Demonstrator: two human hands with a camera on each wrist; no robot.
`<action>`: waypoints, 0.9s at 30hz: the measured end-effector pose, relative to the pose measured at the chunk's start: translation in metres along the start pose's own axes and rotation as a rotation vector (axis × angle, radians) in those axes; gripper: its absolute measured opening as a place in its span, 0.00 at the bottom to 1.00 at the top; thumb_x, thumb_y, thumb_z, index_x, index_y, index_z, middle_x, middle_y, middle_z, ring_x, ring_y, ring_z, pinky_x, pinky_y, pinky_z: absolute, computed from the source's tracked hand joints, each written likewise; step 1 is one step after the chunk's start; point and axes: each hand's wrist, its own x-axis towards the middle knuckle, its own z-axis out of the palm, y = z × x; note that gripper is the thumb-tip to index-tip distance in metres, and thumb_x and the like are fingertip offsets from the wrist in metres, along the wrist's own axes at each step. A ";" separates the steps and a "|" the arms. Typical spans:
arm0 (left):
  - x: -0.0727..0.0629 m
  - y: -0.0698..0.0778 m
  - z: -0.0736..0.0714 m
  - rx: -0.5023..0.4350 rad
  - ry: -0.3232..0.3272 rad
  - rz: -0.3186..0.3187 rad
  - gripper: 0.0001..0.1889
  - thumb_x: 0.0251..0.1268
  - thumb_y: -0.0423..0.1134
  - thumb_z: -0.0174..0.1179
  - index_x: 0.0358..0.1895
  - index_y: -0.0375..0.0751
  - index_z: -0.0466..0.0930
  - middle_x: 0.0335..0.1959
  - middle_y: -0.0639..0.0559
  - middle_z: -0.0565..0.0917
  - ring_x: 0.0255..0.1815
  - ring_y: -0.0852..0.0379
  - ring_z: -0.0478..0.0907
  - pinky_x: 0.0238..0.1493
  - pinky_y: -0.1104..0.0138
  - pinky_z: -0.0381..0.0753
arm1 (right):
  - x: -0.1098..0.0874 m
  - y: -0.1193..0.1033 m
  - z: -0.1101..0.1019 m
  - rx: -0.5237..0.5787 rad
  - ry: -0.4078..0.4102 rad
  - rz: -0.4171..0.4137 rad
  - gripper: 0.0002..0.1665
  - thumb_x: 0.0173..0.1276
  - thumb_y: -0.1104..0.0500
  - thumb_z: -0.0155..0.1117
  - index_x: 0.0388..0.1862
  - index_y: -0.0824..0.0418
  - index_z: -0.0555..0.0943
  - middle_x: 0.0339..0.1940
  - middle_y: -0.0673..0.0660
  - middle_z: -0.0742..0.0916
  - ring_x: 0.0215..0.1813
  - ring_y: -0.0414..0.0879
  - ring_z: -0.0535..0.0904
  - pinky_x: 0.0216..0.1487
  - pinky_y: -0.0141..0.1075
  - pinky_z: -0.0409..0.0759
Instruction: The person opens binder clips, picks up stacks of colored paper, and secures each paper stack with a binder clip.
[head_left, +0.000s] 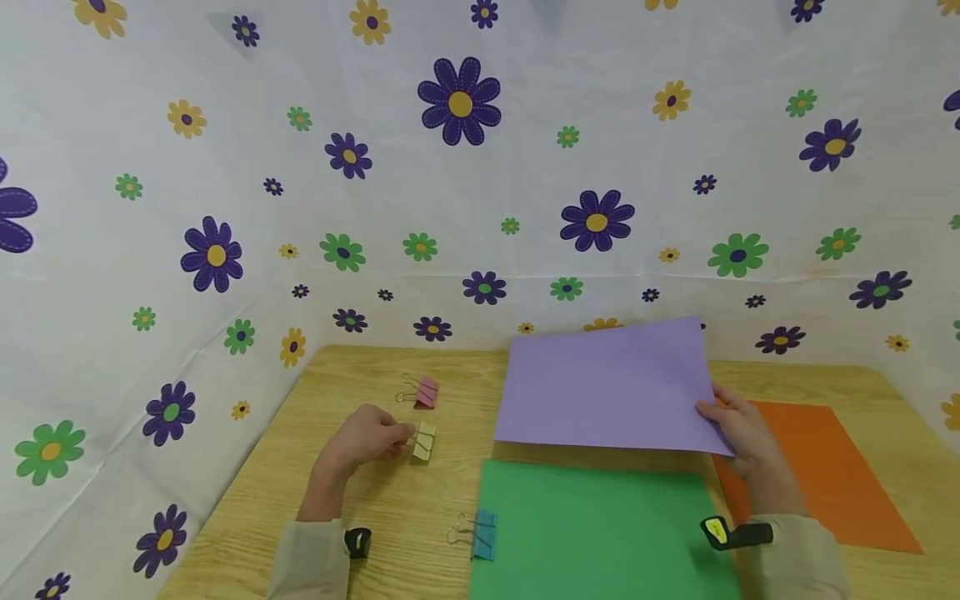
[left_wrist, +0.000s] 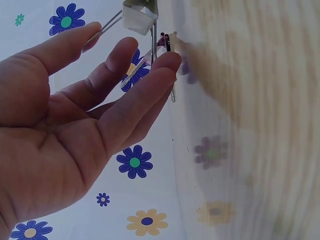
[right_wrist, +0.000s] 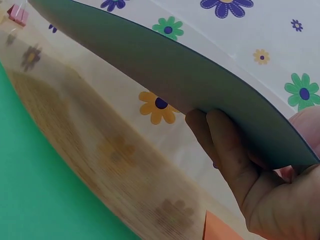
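My left hand (head_left: pixel 372 435) pinches the wire handles of a yellow binder clip (head_left: pixel 423 442) over the wooden table. In the left wrist view, the thumb lies against one handle and the fingertips are by the other; the clip body (left_wrist: pixel 139 17) is cut off by the top edge. At the right, my right hand (head_left: pixel 748 433) grips the lower right part of a purple sheet of paper (head_left: pixel 607 387), thumb on top and fingers beneath. The raised sheet tilts and bows above the table, its shaded underside (right_wrist: pixel 165 65) showing in the right wrist view.
A green sheet (head_left: pixel 592 533) lies in front of the purple one. Across its left edge sits a blue binder clip (head_left: pixel 484 535). Behind my left hand is a pink binder clip (head_left: pixel 427 392). An orange sheet (head_left: pixel 825 475) lies at the right. Flowered cloth (head_left: pixel 510 183) walls the table.
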 end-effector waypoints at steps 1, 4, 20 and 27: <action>0.000 0.000 0.000 0.002 0.000 0.002 0.15 0.69 0.38 0.61 0.30 0.26 0.85 0.26 0.45 0.84 0.29 0.53 0.80 0.37 0.59 0.83 | 0.000 -0.001 0.000 0.007 -0.004 0.003 0.41 0.79 0.61 0.49 0.81 0.64 0.42 0.36 0.33 0.82 0.37 0.35 0.85 0.41 0.32 0.84; 0.001 -0.002 0.000 0.015 -0.001 0.012 0.16 0.69 0.39 0.61 0.29 0.27 0.84 0.24 0.46 0.83 0.28 0.53 0.80 0.36 0.59 0.83 | -0.001 -0.003 -0.001 0.026 -0.006 0.010 0.40 0.79 0.62 0.48 0.81 0.63 0.40 0.35 0.33 0.82 0.37 0.35 0.85 0.42 0.31 0.84; 0.003 -0.004 0.001 0.044 -0.008 0.020 0.17 0.70 0.40 0.60 0.27 0.30 0.84 0.23 0.47 0.83 0.28 0.52 0.79 0.35 0.59 0.82 | -0.004 -0.002 -0.004 0.101 -0.024 -0.024 0.42 0.79 0.63 0.47 0.80 0.65 0.35 0.34 0.36 0.85 0.36 0.34 0.85 0.39 0.29 0.83; 0.004 -0.006 0.001 0.043 -0.016 0.025 0.17 0.70 0.40 0.60 0.27 0.29 0.84 0.23 0.48 0.82 0.28 0.53 0.79 0.35 0.59 0.81 | -0.007 -0.006 -0.007 0.119 -0.034 -0.022 0.43 0.79 0.62 0.48 0.80 0.64 0.35 0.34 0.38 0.86 0.35 0.36 0.86 0.38 0.30 0.84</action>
